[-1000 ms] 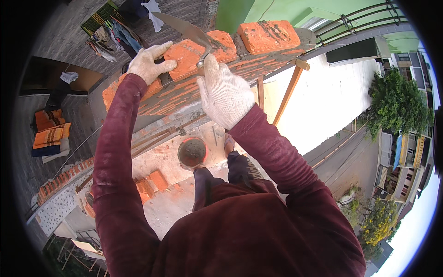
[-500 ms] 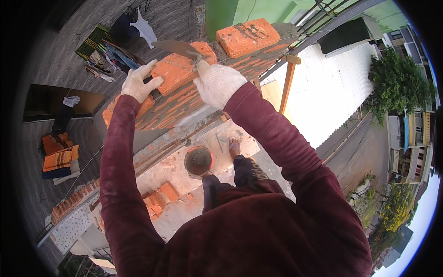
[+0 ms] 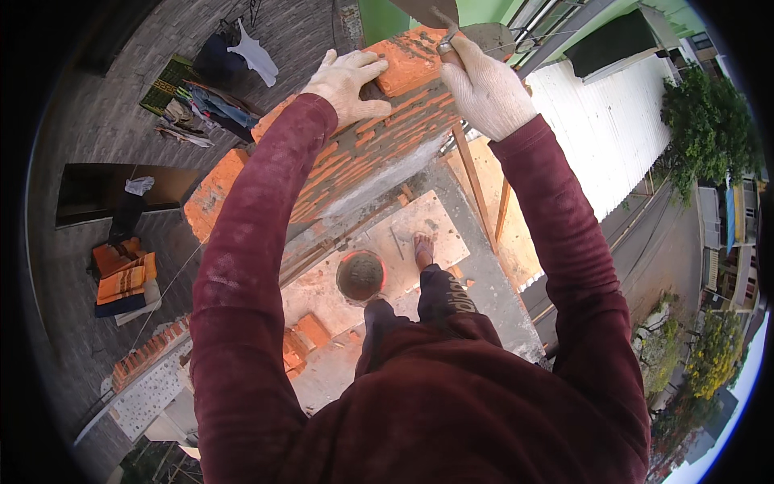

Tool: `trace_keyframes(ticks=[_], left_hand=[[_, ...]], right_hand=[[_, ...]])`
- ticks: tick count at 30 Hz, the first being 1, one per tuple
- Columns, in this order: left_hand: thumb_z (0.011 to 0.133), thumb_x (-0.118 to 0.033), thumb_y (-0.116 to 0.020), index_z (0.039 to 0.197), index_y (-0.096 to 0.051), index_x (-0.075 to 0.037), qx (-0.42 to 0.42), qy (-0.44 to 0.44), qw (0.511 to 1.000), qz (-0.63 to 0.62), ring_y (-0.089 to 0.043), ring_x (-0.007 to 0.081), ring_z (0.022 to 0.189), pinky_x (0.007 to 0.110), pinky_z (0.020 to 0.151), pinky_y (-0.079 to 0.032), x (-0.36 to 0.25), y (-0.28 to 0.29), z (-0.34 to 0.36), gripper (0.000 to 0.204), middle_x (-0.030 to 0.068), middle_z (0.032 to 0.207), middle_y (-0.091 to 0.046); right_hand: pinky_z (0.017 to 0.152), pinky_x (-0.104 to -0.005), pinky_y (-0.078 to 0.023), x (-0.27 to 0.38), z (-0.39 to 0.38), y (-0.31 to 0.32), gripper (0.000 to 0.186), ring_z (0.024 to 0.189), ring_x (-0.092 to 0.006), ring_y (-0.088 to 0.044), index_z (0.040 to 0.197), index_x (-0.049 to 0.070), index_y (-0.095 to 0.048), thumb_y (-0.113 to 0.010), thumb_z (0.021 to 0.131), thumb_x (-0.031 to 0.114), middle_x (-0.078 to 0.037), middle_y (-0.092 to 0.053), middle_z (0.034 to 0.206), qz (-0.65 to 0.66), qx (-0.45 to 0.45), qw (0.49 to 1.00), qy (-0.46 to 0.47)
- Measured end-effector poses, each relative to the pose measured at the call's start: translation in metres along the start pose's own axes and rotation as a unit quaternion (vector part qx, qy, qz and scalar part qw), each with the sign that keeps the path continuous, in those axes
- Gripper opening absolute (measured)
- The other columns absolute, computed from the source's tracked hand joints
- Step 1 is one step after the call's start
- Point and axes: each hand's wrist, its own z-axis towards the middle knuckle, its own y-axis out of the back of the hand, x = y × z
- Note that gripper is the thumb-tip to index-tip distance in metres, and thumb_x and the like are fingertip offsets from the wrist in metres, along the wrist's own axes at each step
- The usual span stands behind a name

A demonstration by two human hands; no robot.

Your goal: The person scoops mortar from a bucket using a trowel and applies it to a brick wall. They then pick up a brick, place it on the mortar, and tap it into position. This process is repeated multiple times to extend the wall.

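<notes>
My right hand (image 3: 490, 95), in a whitish knit glove, is wrapped round the handle of a trowel (image 3: 427, 11). Its metal blade is raised over the far end of an orange brick (image 3: 409, 63) on top of the wall (image 3: 367, 149). My left hand (image 3: 345, 85), gloved alike, lies with fingers spread beside that brick's near end. Beneath this hand and wrist is another brick (image 3: 264, 123), mostly hidden. Nearer on the left sits one more brick (image 3: 216, 194). Grey mortar (image 3: 490, 40) covers the wall top past the far brick.
Below the wall, a bucket of mortar (image 3: 360, 277) stands on a board near my feet. Loose bricks (image 3: 306, 339) lie left of my legs. Clothes (image 3: 205, 109) hang beyond the wall. A wooden brace (image 3: 476, 185) leans at the right, beside a white roof (image 3: 601, 133) and a street below.
Both hands have moved right along the wall. My left hand has left the middle brick's near end for the gap by the far brick. The trowel has risen over the far brick.
</notes>
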Motion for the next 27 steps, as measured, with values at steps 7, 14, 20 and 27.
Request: trace_keyframes(ticks=[7,14,20,27], left_hand=[[0.086,-0.067,-0.072,0.160,-0.046,-0.019,0.013,-0.002,0.996,0.083,-0.038,0.0263,0.152,0.052,0.133,-0.015,-0.005,-0.002,0.005,0.092,0.0073,0.160,-0.047],[0.080,-0.071,-0.075,0.160,-0.045,-0.018,0.003,0.007,0.995,0.104,-0.039,0.0258,0.152,0.050,0.133,-0.017,-0.008,-0.006,0.005,0.100,0.0084,0.160,-0.047],[0.074,-0.058,-0.083,0.157,-0.048,-0.015,-0.023,-0.001,0.996,0.082,-0.044,0.0291,0.147,0.049,0.132,-0.022,-0.005,-0.012,0.004,0.099,0.0094,0.155,-0.051],[0.075,-0.058,-0.082,0.156,-0.049,-0.015,-0.016,-0.001,0.996,0.083,-0.044,0.0283,0.147,0.049,0.133,-0.022,-0.006,-0.016,0.002,0.098,0.0103,0.154,-0.051]], right_hand=[[0.075,-0.0506,-0.058,0.004,-0.003,-0.028,0.035,0.081,-0.0437,-0.073,0.116,-0.005,-0.058,-0.053,0.105,0.027,-0.026,-0.069,0.078,-0.029,0.061,0.998,-0.018],[0.077,-0.0474,-0.058,0.012,0.014,-0.027,0.038,0.086,-0.0415,-0.073,0.116,-0.003,-0.063,-0.048,0.108,0.031,-0.026,-0.071,0.090,-0.038,0.145,0.988,-0.037],[0.084,-0.0504,-0.057,0.015,0.024,-0.026,0.041,0.094,-0.0428,-0.073,0.121,0.000,-0.065,-0.044,0.107,0.033,-0.029,-0.071,0.096,-0.054,0.205,0.974,-0.079],[0.083,-0.0502,-0.057,0.002,0.029,-0.028,0.039,0.089,-0.0426,-0.072,0.116,0.000,-0.064,-0.042,0.108,0.032,-0.026,-0.072,0.093,-0.092,0.190,0.978,-0.005]])
